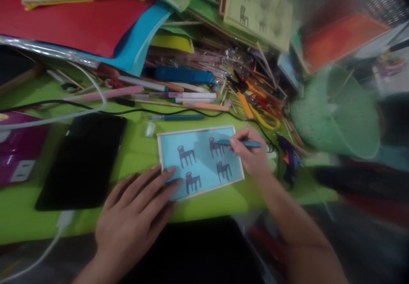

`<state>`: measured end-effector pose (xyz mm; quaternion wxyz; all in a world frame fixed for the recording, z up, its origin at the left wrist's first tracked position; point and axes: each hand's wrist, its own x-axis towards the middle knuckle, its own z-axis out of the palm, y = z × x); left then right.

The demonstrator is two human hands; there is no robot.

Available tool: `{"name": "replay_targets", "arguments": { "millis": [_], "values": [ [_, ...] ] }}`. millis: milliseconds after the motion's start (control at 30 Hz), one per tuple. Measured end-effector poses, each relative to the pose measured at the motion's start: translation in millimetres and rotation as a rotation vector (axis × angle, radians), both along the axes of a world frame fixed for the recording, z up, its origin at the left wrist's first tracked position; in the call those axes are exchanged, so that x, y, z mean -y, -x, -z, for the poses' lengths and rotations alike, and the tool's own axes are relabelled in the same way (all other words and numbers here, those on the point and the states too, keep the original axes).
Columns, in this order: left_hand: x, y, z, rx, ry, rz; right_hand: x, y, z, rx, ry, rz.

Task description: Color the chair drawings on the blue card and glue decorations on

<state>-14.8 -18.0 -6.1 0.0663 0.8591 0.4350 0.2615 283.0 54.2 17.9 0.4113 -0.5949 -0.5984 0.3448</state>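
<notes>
A light-blue card (204,164) framed by thin wooden sticks lies on the green tabletop, with dark chair drawings on it. My right hand (252,154) pinches a dark teal pen (251,143). Its tip rests at the upper right chair drawing (217,147), where some reddish lines show. My left hand (137,207) lies flat with fingers stretched out, fingertips over the card's lower left corner. Above the card lie another teal pen (179,117) and a small clear cap (150,129).
A black tablet (84,160) with a white cable lies at the left. Behind the card are several markers (194,96), orange-handled pliers (244,103) and yellow-handled scissors (268,120). A glue gun (290,158) and a green basket (335,113) stand at the right. Another chair-drawing card (255,15) leans at the back.
</notes>
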Motion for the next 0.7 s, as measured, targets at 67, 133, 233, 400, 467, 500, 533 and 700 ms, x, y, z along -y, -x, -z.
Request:
{"name": "replay_targets", "arguments": {
  "millis": [67, 133, 233, 400, 467, 500, 533, 700],
  "values": [
    [0.0, 0.3, 0.3, -0.005, 0.004, -0.001, 0.1, 0.1, 0.3, -0.002, -0.003, 0.003],
    [0.1, 0.6, 0.8, -0.005, 0.007, -0.003, 0.1, 0.1, 0.2, -0.001, -0.001, -0.005],
    [0.3, 0.6, 1.5, 0.0, 0.006, -0.004, 0.4, -0.6, 0.4, -0.004, 0.007, -0.008],
    [0.7, 0.1, 1.3, -0.002, 0.004, -0.013, 1.5, -2.7, 2.9, 0.009, 0.005, -0.007],
    [0.7, 0.3, 1.1, -0.009, 0.009, -0.013, 1.2, -2.1, 2.8, -0.003, -0.001, -0.007],
    [0.8, 0.5, 1.1, -0.015, 0.013, -0.011, 0.8, -1.3, 2.3, -0.012, -0.005, -0.008],
    [0.8, 0.7, 1.1, -0.019, 0.016, -0.007, 0.2, -0.4, 1.5, -0.018, -0.011, -0.008],
    [0.9, 1.4, 0.8, -0.016, 0.01, -0.002, -1.7, 2.1, -1.2, 0.017, -0.014, -0.007]
  ]
}}
